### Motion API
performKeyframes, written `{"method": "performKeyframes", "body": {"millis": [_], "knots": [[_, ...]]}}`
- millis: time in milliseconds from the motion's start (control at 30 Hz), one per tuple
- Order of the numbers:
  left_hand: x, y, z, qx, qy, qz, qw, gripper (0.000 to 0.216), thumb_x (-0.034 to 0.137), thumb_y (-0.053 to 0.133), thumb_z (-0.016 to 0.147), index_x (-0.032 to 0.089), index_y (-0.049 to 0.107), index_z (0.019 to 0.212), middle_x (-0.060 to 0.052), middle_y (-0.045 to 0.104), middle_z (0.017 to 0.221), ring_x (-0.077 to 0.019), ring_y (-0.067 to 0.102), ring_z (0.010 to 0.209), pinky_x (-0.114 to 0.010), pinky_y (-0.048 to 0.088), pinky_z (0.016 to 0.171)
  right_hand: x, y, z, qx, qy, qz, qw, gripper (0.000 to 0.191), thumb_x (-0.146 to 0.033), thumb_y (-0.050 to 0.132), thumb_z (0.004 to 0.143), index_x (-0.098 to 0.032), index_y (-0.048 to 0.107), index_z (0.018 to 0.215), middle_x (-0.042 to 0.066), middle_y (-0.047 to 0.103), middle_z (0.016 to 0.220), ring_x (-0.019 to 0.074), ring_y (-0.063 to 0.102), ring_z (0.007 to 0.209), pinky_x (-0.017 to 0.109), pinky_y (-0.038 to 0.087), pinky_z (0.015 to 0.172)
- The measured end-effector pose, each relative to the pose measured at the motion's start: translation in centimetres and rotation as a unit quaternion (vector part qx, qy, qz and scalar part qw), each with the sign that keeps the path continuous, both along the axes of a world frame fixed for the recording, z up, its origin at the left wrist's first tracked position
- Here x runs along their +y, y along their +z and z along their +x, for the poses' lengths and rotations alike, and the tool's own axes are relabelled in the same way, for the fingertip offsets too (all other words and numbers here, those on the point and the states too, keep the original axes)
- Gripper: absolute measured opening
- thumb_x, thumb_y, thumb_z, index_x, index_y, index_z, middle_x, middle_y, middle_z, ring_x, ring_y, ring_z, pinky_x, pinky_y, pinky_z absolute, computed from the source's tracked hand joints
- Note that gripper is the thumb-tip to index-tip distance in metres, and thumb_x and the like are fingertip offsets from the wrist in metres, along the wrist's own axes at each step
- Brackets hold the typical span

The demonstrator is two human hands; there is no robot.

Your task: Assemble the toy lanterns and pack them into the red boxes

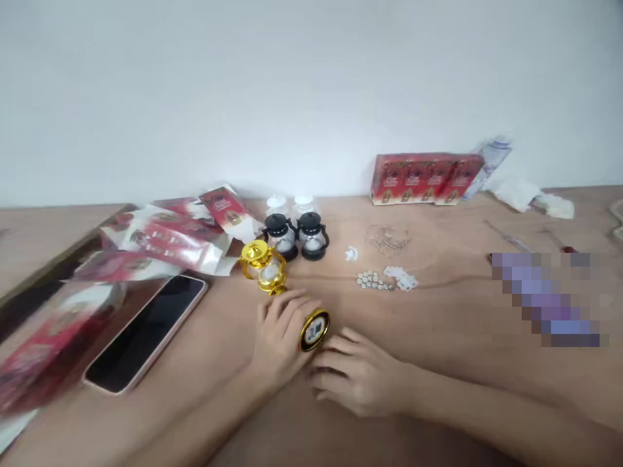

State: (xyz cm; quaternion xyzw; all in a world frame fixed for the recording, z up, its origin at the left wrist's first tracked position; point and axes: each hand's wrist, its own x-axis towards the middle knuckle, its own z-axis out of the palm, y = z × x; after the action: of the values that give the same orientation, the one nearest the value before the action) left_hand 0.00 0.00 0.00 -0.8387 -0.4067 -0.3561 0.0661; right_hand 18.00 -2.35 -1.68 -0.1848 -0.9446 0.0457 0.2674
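My left hand point(281, 334) is wrapped round a small gold lantern point(314, 330), which lies tilted on its side. Its round base, gold-rimmed with a black ring and a printed white centre, faces right; most of its body is hidden by my fingers. Close beside that base is my right hand point(357, 373), its fingers bent and a little apart, with nothing visible in them. I cannot tell whether its fingertips touch the lantern. Just beyond my left hand stands another gold lantern point(263, 266). Behind it are two black lanterns point(311, 237) and two white ones point(304, 204).
Red printed boxes point(418, 178) stand by the wall. Flattened red packaging point(165, 237) and a phone point(146, 334) lie left. Button cells point(372, 280), white tabs point(402, 277), tiny white pieces point(351, 253) and thin metal rings point(388, 240) lie right of centre. Screwdrivers point(509, 237) lie farther right.
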Motion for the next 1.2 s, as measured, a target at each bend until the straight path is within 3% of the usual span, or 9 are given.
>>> {"method": "performKeyframes", "body": {"millis": [100, 200, 300, 400, 467, 600, 733, 1000, 1200], "knots": [[-0.1, 0.1, 0.0, 0.001, 0.003, -0.007, 1.0, 0.021, 0.017, 0.055, 0.08, 0.019, 0.056, 0.101, -0.004, 0.071, 0.093, -0.0225, 0.058, 0.099, -0.034, 0.033, 0.08, -0.2, -0.2, 1.2, 0.001, -0.023, -0.007, 1.0, 0.012, -0.024, 0.053, 0.089, -0.017, 0.062, 0.087, 0.002, 0.065, 0.086, 0.0144, 0.051, 0.076, 0.029, 0.037, 0.066], [-0.1, 0.2, 0.1, 0.0, -0.003, -0.008, 1.0, 0.021, 0.018, 0.055, 0.081, 0.019, 0.055, 0.102, -0.004, 0.071, 0.093, -0.0226, 0.059, 0.099, -0.033, 0.034, 0.079, 0.4, -0.1, 3.7, 0.025, -0.074, 0.039, 0.996, 0.007, -0.019, 0.055, 0.087, -0.016, 0.062, 0.088, 0.004, 0.064, 0.086, 0.0148, 0.052, 0.074, 0.029, 0.04, 0.066], [-0.1, 0.2, 0.2, -0.004, -0.008, 0.0, 1.0, 0.021, 0.018, 0.056, 0.081, 0.019, 0.054, 0.102, -0.005, 0.071, 0.092, -0.023, 0.059, 0.099, -0.033, 0.034, 0.078, 2.2, 0.0, 7.1, 0.046, -0.182, 0.098, 0.977, 0.013, -0.013, 0.055, 0.086, -0.016, 0.061, 0.097, 0.008, 0.064, 0.091, 0.019, 0.055, 0.085, 0.033, 0.044, 0.077], [-0.1, 0.2, 0.2, -0.007, -0.008, 0.006, 1.0, 0.021, 0.018, 0.056, 0.081, 0.019, 0.054, 0.102, -0.005, 0.071, 0.092, -0.0227, 0.059, 0.099, -0.033, 0.034, 0.078, 4.9, -0.2, 9.9, 0.063, -0.304, 0.094, 0.946, 0.018, -0.016, 0.051, 0.089, -0.018, 0.06, 0.104, 0.01, 0.062, 0.096, 0.021, 0.056, 0.09, 0.036, 0.047, 0.079], [-0.1, 0.2, 0.1, -0.008, -0.008, 0.006, 1.0, 0.021, 0.018, 0.056, 0.081, 0.019, 0.054, 0.102, -0.005, 0.071, 0.092, -0.0226, 0.06, 0.099, -0.033, 0.034, 0.078, 6.4, -0.5, 11.1, 0.052, -0.337, 0.081, 0.936, 0.017, -0.021, 0.049, 0.09, -0.018, 0.062, 0.101, 0.011, 0.06, 0.096, 0.022, 0.057, 0.09, 0.037, 0.048, 0.077], [0.0, 0.1, 0.0, -0.011, -0.01, 0.006, 1.0, 0.021, 0.017, 0.055, 0.081, 0.018, 0.054, 0.101, -0.005, 0.071, 0.092, -0.023, 0.059, 0.099, -0.033, 0.034, 0.077, 8.2, -0.9, 11.9, 0.028, -0.333, 0.023, 0.942, 0.018, -0.023, 0.045, 0.091, -0.018, 0.062, 0.096, 0.012, 0.059, 0.101, 0.0233, 0.056, 0.096, 0.039, 0.049, 0.08], [0.0, 0.2, 0.0, -0.01, -0.014, 0.006, 1.0, 0.02, 0.017, 0.056, 0.081, 0.018, 0.055, 0.101, -0.005, 0.071, 0.092, -0.0233, 0.059, 0.099, -0.033, 0.034, 0.076, 8.4, -0.8, 12.1, 0.006, -0.275, -0.024, 0.961, 0.021, -0.016, 0.042, 0.091, -0.019, 0.059, 0.102, 0.01, 0.061, 0.106, 0.021, 0.056, 0.1, 0.038, 0.048, 0.084], [0.0, 0.2, 0.0, -0.005, -0.009, 0.004, 1.0, 0.02, 0.018, 0.055, 0.081, 0.019, 0.054, 0.101, -0.004, 0.071, 0.091, -0.0225, 0.06, 0.099, -0.033, 0.034, 0.076, 8.7, -1.0, 14.0, -0.005, -0.291, 0.063, 0.955, 0.022, -0.006, 0.043, 0.084, -0.018, 0.061, 0.087, 0.01, 0.065, 0.097, 0.0239, 0.056, 0.094, 0.043, 0.047, 0.081], [0.0, 0.3, 0.1, -0.007, -0.006, 0.008, 1.0, 0.021, 0.017, 0.056, 0.08, 0.019, 0.054, 0.101, -0.004, 0.071, 0.092, -0.0226, 0.06, 0.098, -0.033, 0.034, 0.076, 6.3, -0.2, 11.3, 0.141, -0.289, 0.133, 0.938, 0.024, -0.005, 0.052, 0.081, -0.02, 0.057, 0.099, 0.01, 0.06, 0.098, 0.0211, 0.058, 0.092, 0.037, 0.049, 0.078]]}}
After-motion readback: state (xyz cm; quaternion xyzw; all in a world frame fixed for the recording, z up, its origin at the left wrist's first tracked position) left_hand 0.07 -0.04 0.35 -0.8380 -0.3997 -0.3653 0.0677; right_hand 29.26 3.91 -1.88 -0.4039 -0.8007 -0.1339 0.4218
